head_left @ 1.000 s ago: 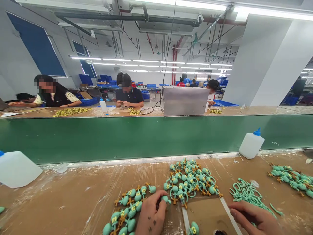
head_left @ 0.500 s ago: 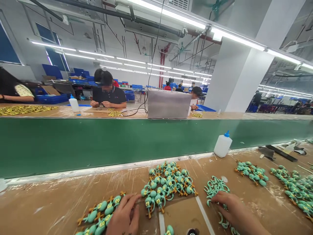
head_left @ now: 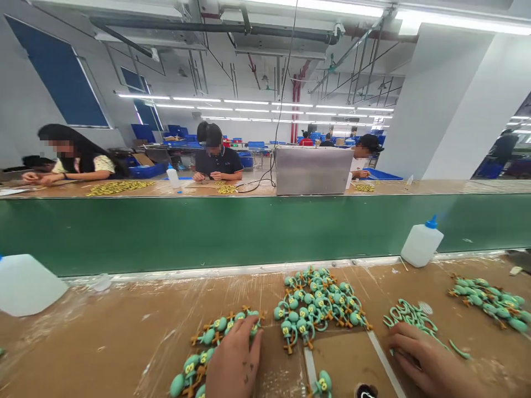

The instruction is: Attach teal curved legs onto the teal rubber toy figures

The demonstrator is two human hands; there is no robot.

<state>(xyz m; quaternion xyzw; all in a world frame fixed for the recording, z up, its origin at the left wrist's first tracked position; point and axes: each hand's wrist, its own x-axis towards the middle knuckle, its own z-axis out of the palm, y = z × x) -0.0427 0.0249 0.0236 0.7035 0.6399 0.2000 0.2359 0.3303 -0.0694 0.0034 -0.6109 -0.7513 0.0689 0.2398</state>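
My left hand (head_left: 237,356) reaches over a left-hand group of small turquoise squid-like figures (head_left: 191,365) with yellow eyes and orange-brown feet. Its fingers are stretched out and its thumb stands apart, with part of a figure visible between them. My right hand (head_left: 427,356) is at a heap of thin curved green pieces (head_left: 410,316); its fingers are closed, and a bit of green shows at the fingertips. Between the hands lies a bigger pile of figures (head_left: 317,301). A single figure (head_left: 322,382) rests near me on a brown board (head_left: 344,356).
A white bottle with a blue cap (head_left: 422,243) stands at the back right, a white container (head_left: 27,284) at the left. More figures (head_left: 489,298) lie far right. A green partition (head_left: 232,232) runs behind the table; co-workers sit beyond it. A dark round opening (head_left: 367,391) shows near me.
The view has swung left, so the scene sits farther right. My left hand has shifted onto the left group of figures. My right hand stays at the curved pieces.
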